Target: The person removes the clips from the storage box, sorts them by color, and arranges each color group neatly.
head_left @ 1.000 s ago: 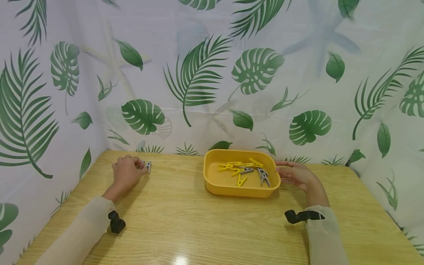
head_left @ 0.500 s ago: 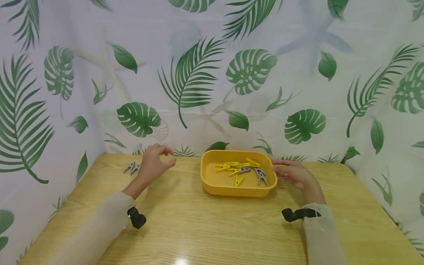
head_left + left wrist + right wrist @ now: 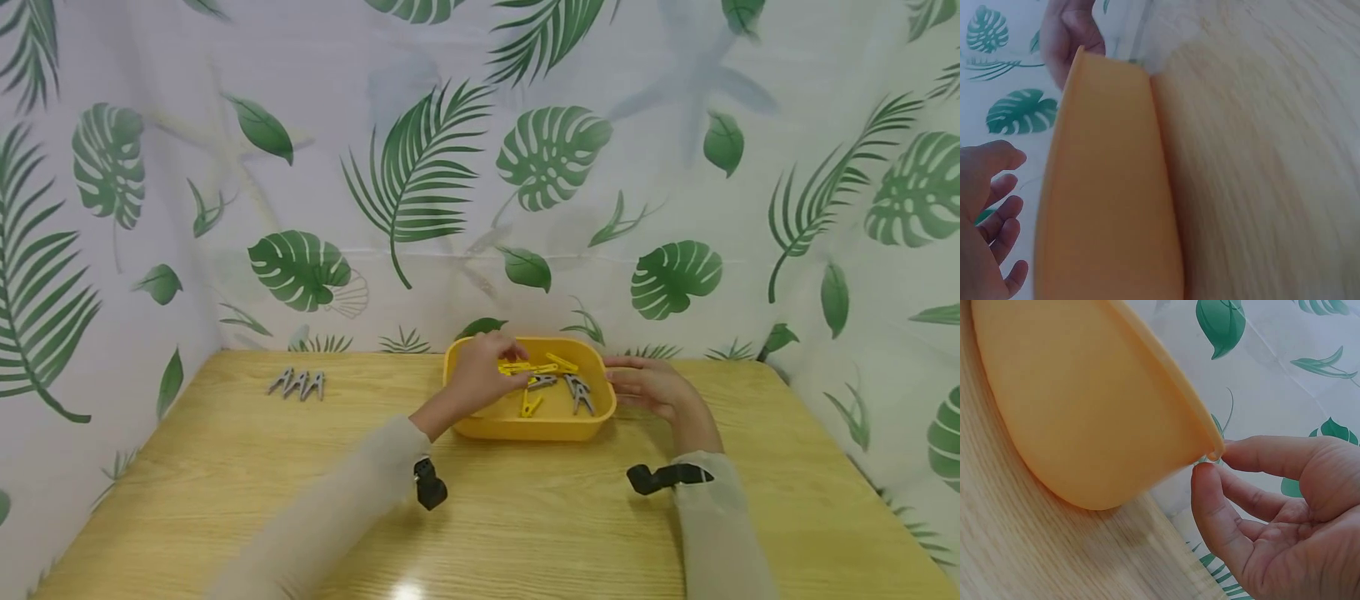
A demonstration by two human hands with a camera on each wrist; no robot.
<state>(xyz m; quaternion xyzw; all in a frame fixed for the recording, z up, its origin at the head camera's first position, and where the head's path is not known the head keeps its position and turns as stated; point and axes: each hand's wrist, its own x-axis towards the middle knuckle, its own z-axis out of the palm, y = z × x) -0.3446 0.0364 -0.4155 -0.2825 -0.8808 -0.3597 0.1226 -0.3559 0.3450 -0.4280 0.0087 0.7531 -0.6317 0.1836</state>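
A yellow plastic basin point(image 3: 525, 430) stands on the table with several yellow clothespins point(image 3: 531, 406) and grey clothespins point(image 3: 581, 393) inside. Over its left part hovers my left hand point(image 3: 480, 375), thumb and fingers parted and loosely bent, nothing visible between them. The left wrist view shows these fingers point(image 3: 1007, 219) beside the basin's rim. At the basin's right end, my right hand point(image 3: 656, 390) pinches the rim between thumb and forefinger, as the right wrist view shows at the rim's corner point(image 3: 1215, 450). Three grey clothespins point(image 3: 298, 384) lie in a row at the table's back left.
The wooden table point(image 3: 495, 517) reaches back to a white curtain point(image 3: 420, 292) printed with green leaves, which also closes in both sides. A black wrist camera point(image 3: 430, 485) is strapped to each forearm.
My left hand has left the grey clothespins at the back left and moved right to above the basin, its fingers parting. My right hand stays at the basin's right end.
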